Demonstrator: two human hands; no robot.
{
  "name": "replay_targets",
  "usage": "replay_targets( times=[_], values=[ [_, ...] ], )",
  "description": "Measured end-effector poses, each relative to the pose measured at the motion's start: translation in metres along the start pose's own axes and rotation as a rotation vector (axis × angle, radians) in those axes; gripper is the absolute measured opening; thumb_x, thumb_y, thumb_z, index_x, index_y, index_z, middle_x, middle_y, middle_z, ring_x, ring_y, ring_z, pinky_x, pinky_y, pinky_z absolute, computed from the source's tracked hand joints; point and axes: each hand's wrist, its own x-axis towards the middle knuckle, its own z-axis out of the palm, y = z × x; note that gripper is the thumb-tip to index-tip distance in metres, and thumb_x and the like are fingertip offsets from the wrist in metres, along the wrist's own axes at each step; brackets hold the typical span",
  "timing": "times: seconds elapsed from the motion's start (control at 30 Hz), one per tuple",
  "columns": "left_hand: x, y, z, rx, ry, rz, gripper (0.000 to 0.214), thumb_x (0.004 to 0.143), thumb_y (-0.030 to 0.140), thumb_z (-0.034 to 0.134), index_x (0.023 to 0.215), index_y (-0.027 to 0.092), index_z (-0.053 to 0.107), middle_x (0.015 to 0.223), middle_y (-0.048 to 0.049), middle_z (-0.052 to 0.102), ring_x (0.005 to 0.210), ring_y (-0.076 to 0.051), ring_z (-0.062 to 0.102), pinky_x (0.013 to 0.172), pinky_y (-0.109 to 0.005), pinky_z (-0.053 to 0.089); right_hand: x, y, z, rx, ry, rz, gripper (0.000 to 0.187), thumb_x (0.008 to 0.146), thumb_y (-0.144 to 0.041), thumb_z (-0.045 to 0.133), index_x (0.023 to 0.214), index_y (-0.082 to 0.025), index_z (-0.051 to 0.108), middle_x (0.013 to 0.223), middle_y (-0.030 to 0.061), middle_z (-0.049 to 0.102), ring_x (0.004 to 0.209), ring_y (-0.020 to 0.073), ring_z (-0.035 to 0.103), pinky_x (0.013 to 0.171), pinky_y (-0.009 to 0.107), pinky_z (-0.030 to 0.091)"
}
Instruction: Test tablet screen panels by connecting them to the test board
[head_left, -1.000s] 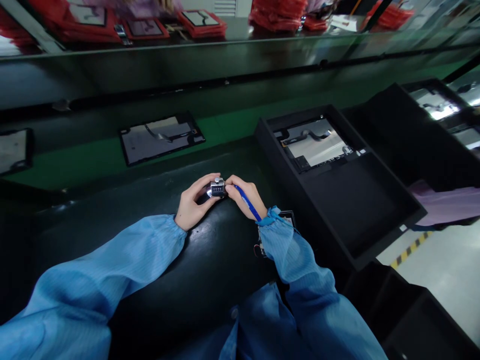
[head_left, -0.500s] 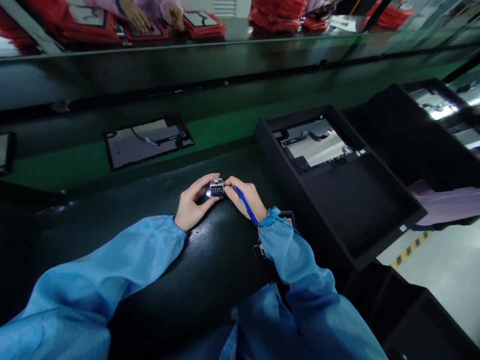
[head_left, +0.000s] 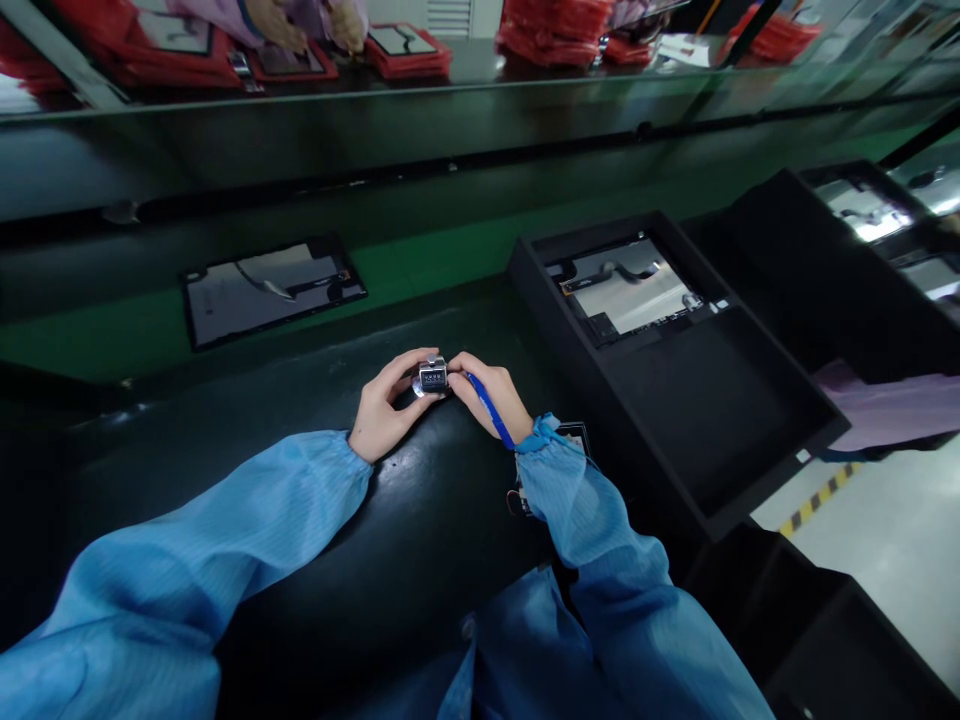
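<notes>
A small chrome tally counter point(head_left: 433, 377) with a row of digits is held between the thumb and fingers of my left hand point(head_left: 382, 405). My right hand point(head_left: 491, 395) is closed, with a blue pen point(head_left: 491, 410) lying across it and pointing back toward the wrist. Its thumb and fingertip touch the counter's right side; whether they grip a knob there is too small to tell. Both hands are above a dark work mat point(head_left: 442, 540). Partly hidden under my right sleeve lies a small framed item point(head_left: 576, 432) with a thin red wire near it.
A display panel point(head_left: 270, 290) with a flex cable lies on the green conveyor belt point(head_left: 420, 255). To the right stands a black tray point(head_left: 675, 420) with another panel point(head_left: 626, 285) in its far part. Across the belt, a co-worker's hands point(head_left: 281, 22) are among red stacks point(head_left: 551, 35).
The panel on the green belt has shifted left. Across the belt, the co-worker's hands have moved slightly. My hands and the tally counter have barely moved.
</notes>
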Motion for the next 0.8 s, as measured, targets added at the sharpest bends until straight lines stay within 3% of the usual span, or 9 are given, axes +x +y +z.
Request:
replay_targets(
  times=[0.23, 0.47, 0.63, 0.8],
  values=[
    [-0.0004, -0.0024, -0.0004, -0.009, -0.003, -0.003, 0.048, 0.082, 0.032, 0.076, 0.127, 0.021, 0.061, 0.132, -0.0134, 0.063, 0.127, -0.028, 0.058, 0.105, -0.047, 0.053, -0.0010, 0.0012, -0.0002, -0.016, 0.011, -0.050, 0.013, 0.091, -0.033, 0.049, 0.090, -0.022, 0.055, 0.070, -0.0048, 0.056, 0.063, 0.0104, 0.053, 0.069, 0.022, 0.041],
    [-0.0006, -0.0035, -0.0006, -0.016, 0.003, -0.021, 0.049, 0.081, 0.030, 0.076, 0.127, 0.021, 0.062, 0.132, -0.0130, 0.063, 0.126, -0.027, 0.059, 0.104, -0.046, 0.053, 0.0000, 0.0015, 0.0000, 0.018, 0.007, -0.010, 0.013, 0.092, -0.033, 0.051, 0.090, -0.022, 0.055, 0.070, -0.0052, 0.057, 0.063, 0.0103, 0.055, 0.068, 0.022, 0.041],
    [-0.0048, 0.0022, 0.0005, 0.053, -0.006, -0.074, 0.047, 0.081, 0.034, 0.076, 0.125, 0.023, 0.063, 0.130, -0.0120, 0.065, 0.122, -0.028, 0.061, 0.104, -0.047, 0.052, -0.0045, -0.0024, 0.0009, -0.032, 0.117, 0.086, 0.013, 0.093, -0.034, 0.051, 0.091, -0.023, 0.058, 0.071, -0.0047, 0.059, 0.067, 0.0107, 0.058, 0.069, 0.021, 0.042],
    [-0.0093, -0.0077, 0.0005, 0.056, 0.003, -0.149, 0.052, 0.078, 0.039, 0.078, 0.124, 0.027, 0.060, 0.128, -0.0091, 0.066, 0.119, -0.030, 0.064, 0.108, -0.053, 0.048, -0.0054, 0.0069, 0.0060, -0.125, 0.183, 0.083, 0.011, 0.096, -0.030, 0.050, 0.097, -0.025, 0.060, 0.073, -0.0045, 0.061, 0.068, 0.0113, 0.062, 0.070, 0.020, 0.045]
  ],
)
